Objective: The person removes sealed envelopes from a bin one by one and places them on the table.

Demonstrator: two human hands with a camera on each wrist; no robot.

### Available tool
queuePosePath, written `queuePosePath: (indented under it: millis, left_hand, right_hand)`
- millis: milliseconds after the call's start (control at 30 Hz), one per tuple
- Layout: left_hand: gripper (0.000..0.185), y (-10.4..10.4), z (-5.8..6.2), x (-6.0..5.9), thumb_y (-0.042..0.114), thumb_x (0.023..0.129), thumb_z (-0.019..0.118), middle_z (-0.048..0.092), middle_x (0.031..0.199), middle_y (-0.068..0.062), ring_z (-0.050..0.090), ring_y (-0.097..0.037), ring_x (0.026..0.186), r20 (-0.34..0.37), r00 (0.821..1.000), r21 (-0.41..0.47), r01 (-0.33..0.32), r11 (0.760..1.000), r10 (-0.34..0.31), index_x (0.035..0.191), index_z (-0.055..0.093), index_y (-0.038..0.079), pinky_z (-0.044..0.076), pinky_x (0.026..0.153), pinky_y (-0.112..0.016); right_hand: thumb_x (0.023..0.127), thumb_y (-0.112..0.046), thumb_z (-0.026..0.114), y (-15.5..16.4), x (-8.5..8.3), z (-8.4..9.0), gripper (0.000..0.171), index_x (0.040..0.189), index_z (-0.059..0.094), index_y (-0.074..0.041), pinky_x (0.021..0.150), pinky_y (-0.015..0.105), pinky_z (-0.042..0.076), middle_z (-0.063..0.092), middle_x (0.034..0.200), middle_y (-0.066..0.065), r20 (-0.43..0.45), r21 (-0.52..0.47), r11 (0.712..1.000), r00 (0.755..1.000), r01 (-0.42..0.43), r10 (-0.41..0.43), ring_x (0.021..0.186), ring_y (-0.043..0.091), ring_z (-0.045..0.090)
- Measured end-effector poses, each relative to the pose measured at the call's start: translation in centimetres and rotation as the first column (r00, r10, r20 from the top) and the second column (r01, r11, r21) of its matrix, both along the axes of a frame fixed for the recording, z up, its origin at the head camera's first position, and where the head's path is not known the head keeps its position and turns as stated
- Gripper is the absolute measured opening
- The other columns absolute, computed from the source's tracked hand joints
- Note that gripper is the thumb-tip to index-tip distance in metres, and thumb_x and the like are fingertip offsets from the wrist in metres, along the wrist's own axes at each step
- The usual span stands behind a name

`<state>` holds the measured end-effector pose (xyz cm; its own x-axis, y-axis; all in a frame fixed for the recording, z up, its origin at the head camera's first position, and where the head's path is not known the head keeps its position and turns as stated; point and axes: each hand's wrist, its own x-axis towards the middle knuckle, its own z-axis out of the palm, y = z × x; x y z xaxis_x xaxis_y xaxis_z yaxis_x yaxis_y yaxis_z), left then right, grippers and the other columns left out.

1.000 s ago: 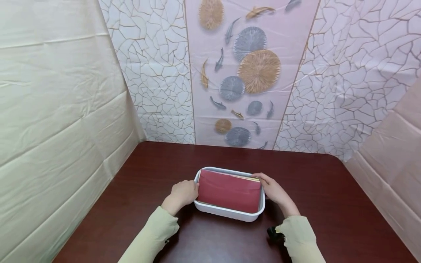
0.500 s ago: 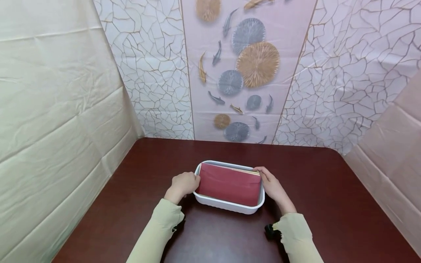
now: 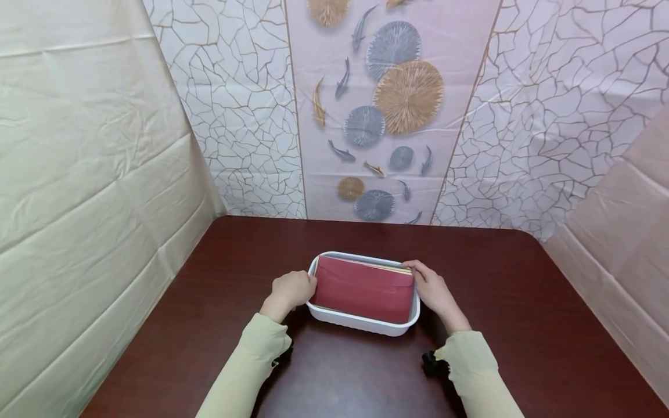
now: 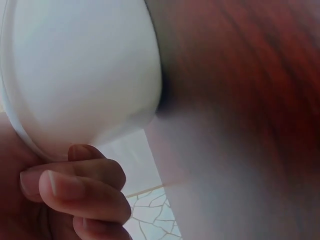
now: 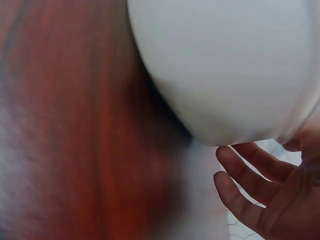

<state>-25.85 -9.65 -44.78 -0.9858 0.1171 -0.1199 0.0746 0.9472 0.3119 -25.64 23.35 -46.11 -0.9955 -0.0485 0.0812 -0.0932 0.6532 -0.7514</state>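
Observation:
A white rectangular tray (image 3: 360, 326) stands on the dark red-brown table (image 3: 522, 325), a little nearer the front than the middle. A red envelope (image 3: 363, 288) lies on top of a stack of paper inside it. My left hand (image 3: 292, 289) grips the tray's left end. In the left wrist view its fingers (image 4: 75, 190) curl under the rim of the tray (image 4: 80, 70). My right hand (image 3: 434, 290) holds the right end, with one digit over the far right corner. In the right wrist view its fingers (image 5: 245, 170) curve beneath the tray (image 5: 225, 65).
Sheeted walls close in the table on the left, back and right. The back wall (image 3: 376, 116) has a fish and disc pattern. Bare tabletop lies all around the tray.
Hands and tray keep the same hold and place. Only the head view has shifted slightly, so everything sits a bit higher in the picture.

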Motion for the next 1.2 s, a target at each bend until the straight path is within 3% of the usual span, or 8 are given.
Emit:
queuePosePath:
  millis: [133,400,600,833,1000,1200]
  left_hand:
    - [0.04,0.2,0.2,0.1,0.03,0.1,0.042,0.057,0.062,-0.006,0.056,-0.022,0.042,-0.008,1.0,-0.027,-0.005,1.0,0.005,0.068,0.061,0.015,0.045,0.052,-0.045]
    - [0.039,0.7,0.6,0.5,0.029,0.1,0.044,0.058,0.065,-0.007,0.057,-0.024,0.048,-0.016,0.999,-0.039,-0.036,0.999,0.035,0.07,0.063,0.014,0.047,0.053,-0.047]
    - [0.037,1.0,0.4,0.6,0.03,0.1,0.044,0.063,0.073,-0.008,0.059,-0.024,0.064,-0.015,0.998,-0.032,-0.058,0.998,0.058,0.072,0.065,0.015,0.048,0.057,-0.049]
    - [0.037,1.2,-0.1,0.5,0.03,0.1,0.043,0.062,0.073,-0.007,0.059,-0.023,0.065,0.001,0.998,-0.031,-0.055,0.998,0.055,0.074,0.065,0.016,0.048,0.057,-0.048]
    - [0.037,1.1,-0.4,0.6,0.03,0.1,0.044,0.064,0.076,-0.008,0.061,-0.024,0.07,-0.01,0.998,-0.026,-0.063,0.998,0.063,0.072,0.064,0.015,0.05,0.059,-0.049]
    - [0.039,1.1,-0.3,0.5,0.032,0.1,0.044,0.063,0.075,-0.006,0.062,-0.024,0.071,-0.022,0.998,-0.02,-0.062,0.998,0.061,0.07,0.062,0.016,0.05,0.061,-0.048]
  right_hand:
    - [0.107,-0.016,0.043,0.0,0.1,0.9,0.031,0.127,0.066,-0.012,0.084,0.045,0.045,0.065,0.125,0.019,-0.062,0.016,1.0,0.998,0.011,-0.01,0.102,0.035,0.059]
    - [0.103,-0.016,0.055,-0.2,1.2,3.3,0.025,0.121,0.069,-0.006,0.087,0.05,0.048,0.064,0.122,0.02,-0.186,0.055,0.995,0.98,0.079,-0.068,0.107,0.036,0.06]
    - [0.097,-0.014,0.065,-1.3,1.4,4.4,0.021,0.114,0.072,-0.004,0.076,0.043,0.047,0.066,0.103,0.014,-0.192,0.157,0.987,0.98,-0.031,0.061,0.087,0.03,0.058]
    - [0.093,-0.012,0.07,-2.1,0.8,4.3,0.019,0.11,0.072,-0.003,0.083,0.048,0.05,0.066,0.101,0.012,-0.176,0.271,0.952,0.965,-0.143,0.195,0.094,0.03,0.062]
    - [0.092,-0.012,0.07,-2.3,0.3,4.2,0.02,0.108,0.073,-0.001,0.079,0.046,0.049,0.064,0.096,0.011,-0.162,0.342,0.923,0.957,-0.173,0.24,0.088,0.028,0.059]
    - [0.093,-0.012,0.07,-2.5,-0.2,4.5,0.019,0.107,0.072,0.0,0.078,0.046,0.05,0.062,0.095,0.012,-0.151,0.359,0.915,0.956,-0.184,0.252,0.087,0.027,0.058]
